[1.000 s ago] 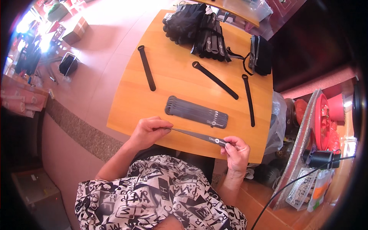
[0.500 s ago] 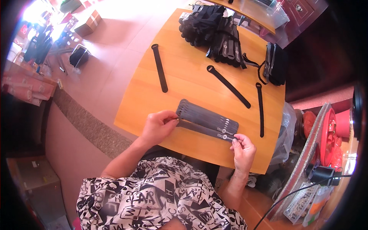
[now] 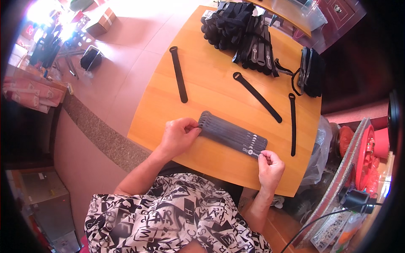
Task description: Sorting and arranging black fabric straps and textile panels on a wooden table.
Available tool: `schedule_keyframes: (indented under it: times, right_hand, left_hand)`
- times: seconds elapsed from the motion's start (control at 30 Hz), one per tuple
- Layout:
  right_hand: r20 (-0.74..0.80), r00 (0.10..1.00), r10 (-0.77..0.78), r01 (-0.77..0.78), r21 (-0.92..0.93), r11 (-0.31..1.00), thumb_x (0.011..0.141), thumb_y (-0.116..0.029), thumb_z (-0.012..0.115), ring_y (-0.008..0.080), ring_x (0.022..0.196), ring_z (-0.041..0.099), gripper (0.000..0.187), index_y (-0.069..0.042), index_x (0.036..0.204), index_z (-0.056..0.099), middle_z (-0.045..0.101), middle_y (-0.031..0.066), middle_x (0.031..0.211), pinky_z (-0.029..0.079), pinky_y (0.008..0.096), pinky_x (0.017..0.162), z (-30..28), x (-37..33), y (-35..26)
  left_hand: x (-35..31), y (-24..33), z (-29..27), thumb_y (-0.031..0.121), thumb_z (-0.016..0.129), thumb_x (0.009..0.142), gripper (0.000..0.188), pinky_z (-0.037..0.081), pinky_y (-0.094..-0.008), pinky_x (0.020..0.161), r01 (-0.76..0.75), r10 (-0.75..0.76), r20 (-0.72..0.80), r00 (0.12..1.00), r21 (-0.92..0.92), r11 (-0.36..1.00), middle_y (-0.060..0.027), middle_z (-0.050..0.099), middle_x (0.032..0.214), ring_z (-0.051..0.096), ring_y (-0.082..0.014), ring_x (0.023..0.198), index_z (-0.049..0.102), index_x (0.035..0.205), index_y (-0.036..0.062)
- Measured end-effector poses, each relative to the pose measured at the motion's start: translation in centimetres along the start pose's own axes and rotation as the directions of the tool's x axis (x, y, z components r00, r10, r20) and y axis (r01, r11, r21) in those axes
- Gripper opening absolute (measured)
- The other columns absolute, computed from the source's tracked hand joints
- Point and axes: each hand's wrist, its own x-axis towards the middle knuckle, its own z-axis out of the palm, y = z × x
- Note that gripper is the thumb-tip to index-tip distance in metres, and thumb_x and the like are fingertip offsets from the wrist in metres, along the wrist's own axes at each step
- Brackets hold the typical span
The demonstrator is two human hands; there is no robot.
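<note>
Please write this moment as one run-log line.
left hand: pinching left end of nearest grey strap | right hand: pinching right end | strap: along near side of grey stack | table: three separate black straps

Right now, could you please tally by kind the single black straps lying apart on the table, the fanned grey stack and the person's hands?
Straps: 3
Stack: 1
Hands: 2
Total: 6
</note>
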Motion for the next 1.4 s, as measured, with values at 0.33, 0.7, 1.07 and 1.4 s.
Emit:
schedule_keyframes:
  times: [0.33,0.7,1.07,1.4]
  right_hand:
    - [0.04,0.999,0.032,-0.032,-0.001,0.999,0.081,-0.001,0.067,0.005,0.061,0.054,0.009,0.006,0.086,0.067,0.063,0.0009,0.069,0.045,0.0207,0.057,-0.2,0.5,-0.2]
    - [0.061,0.997,0.053,-0.054,0.008,0.999,0.08,-0.001,0.067,0.0063,0.06,0.057,0.008,0.006,0.084,0.067,0.065,0.0034,0.068,0.047,0.0221,0.057,-0.4,0.8,-0.2]
    - [0.051,0.998,0.03,-0.031,0.004,1.0,0.08,-0.002,0.067,0.0038,0.063,0.055,0.005,0.003,0.082,0.066,0.062,-0.001,0.068,0.045,0.0203,0.058,0.1,0.7,0.0]
    - [-0.023,1.0,-0.022,0.02,-0.087,0.996,0.077,0.0,0.067,0.0066,0.055,0.057,0.004,0.003,0.078,0.065,0.063,0.0043,0.063,0.047,0.0227,0.054,0.4,0.5,-0.7]
  left_hand:
    - [0.1,0.2,0.3,0.005,0.071,0.078,0.01,0.05,-0.022,0.057,0.019,-0.018,-0.026,1.0,0.044,0.999,-0.0077,0.069,0.07,0.062,-0.0075,0.062,0.067,0.084,-0.0033]
    - [0.2,0.2,0.4,0.005,0.071,0.078,0.011,0.05,-0.0218,0.058,0.034,-0.032,-0.043,0.999,0.053,0.998,-0.0065,0.068,0.069,0.061,-0.0067,0.062,0.068,0.084,-0.0032]
    - [0.2,-0.1,0.9,0.004,0.069,0.077,0.009,0.05,-0.0225,0.059,0.011,-0.006,-0.064,0.998,0.073,0.997,-0.0045,0.067,0.067,0.06,-0.0059,0.062,0.068,0.083,-0.003]
    - [0.4,0.0,0.9,0.003,0.07,0.077,0.01,0.049,-0.0216,0.058,0.046,-0.041,-0.068,0.997,0.079,0.996,-0.0031,0.065,0.066,0.058,-0.0056,0.062,0.068,0.084,-0.0036]
